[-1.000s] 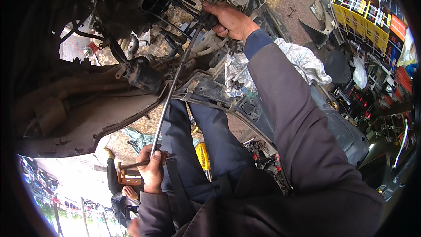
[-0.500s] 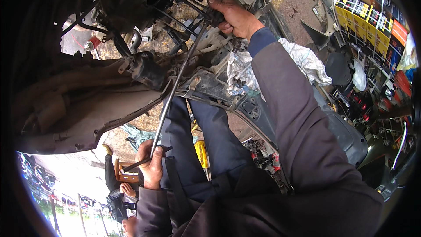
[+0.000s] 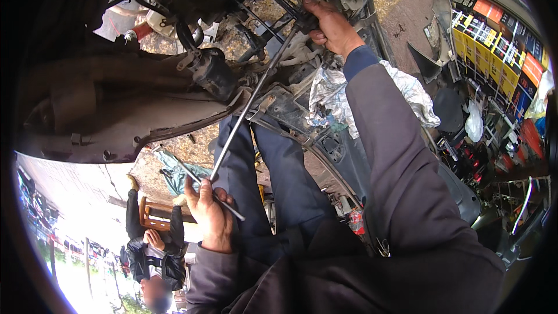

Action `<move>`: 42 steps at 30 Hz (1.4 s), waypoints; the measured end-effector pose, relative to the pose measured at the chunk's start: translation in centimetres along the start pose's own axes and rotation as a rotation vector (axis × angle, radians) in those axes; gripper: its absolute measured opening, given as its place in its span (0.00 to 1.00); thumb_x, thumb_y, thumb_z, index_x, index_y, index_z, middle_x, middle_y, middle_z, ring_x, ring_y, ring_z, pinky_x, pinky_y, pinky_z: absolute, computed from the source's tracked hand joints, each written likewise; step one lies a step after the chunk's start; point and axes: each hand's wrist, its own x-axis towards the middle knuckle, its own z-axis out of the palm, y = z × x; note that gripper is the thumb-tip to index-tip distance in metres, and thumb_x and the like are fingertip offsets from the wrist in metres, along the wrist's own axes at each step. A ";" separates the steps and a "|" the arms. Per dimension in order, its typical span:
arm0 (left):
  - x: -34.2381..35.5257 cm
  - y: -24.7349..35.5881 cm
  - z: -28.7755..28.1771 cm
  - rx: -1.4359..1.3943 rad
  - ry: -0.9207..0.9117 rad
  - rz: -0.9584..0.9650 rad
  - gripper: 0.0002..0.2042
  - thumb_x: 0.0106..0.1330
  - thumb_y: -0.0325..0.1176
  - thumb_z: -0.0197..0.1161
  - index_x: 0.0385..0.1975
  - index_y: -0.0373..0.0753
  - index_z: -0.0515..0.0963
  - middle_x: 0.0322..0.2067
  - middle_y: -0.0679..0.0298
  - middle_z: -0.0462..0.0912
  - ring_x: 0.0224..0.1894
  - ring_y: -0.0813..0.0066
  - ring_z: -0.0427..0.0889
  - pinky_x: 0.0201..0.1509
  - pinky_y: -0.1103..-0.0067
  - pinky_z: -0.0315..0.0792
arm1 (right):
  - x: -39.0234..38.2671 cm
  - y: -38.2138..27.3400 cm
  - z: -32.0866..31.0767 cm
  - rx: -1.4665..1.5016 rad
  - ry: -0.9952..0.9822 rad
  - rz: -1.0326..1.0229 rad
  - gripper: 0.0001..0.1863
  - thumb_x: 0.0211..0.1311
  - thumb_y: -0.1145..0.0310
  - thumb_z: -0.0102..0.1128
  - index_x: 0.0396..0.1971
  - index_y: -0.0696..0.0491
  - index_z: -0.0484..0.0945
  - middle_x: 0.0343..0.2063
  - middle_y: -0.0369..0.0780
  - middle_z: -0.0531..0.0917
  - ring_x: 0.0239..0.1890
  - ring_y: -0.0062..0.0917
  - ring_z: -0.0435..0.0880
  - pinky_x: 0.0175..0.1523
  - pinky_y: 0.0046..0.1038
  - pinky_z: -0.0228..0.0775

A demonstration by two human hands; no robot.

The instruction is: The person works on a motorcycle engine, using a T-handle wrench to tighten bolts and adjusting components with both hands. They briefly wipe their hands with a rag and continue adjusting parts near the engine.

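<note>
Head view: nearest the camera, the wearer's dark sleeves (image 3: 401,157) and navy trousers (image 3: 285,168) occupy the lower part of the scene. The left hand (image 3: 212,215) is at the near end of a long T-handled rod (image 3: 235,131), its fingers bent round the crossbar (image 3: 233,210), which lies aslant, one end projecting on either side of the hand. The rod's shaft rises obliquely, away from the wearer and to the right, passing over a trouser leg and the edge of the vehicle's framework. At its far end is a dark fitting (image 3: 305,21), on which the fingers of the right hand (image 3: 334,28) are clamped, the thumb extended along its upper side. The precise joint between rod and fitting is too obscured to tell. Left of the shaft are a black canister (image 3: 214,75) and a broad, soiled dark panel (image 3: 110,125) with a curved edge. A crumpled, stained pale cloth (image 3: 331,90) lies on the framework below the right wrist. On the ground beyond the left hand lies a green cloth (image 3: 174,171). Farther off, yellow-and-black boxes (image 3: 482,46) stand stacked at right; at lower left, another person (image 3: 154,250) sits on a wooden seat (image 3: 152,222), hands together.
</note>
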 end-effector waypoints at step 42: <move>0.0 -2.6 10.1 -0.861 -0.331 0.502 0.17 0.73 0.41 0.51 0.57 0.42 0.67 0.35 0.59 0.80 0.39 0.69 0.78 0.41 0.72 0.72 | 0.6 0.2 -0.7 -0.012 -0.049 0.106 0.12 0.69 0.54 0.51 0.30 0.45 0.68 0.16 0.32 0.67 0.11 0.17 0.57 0.16 0.19 0.45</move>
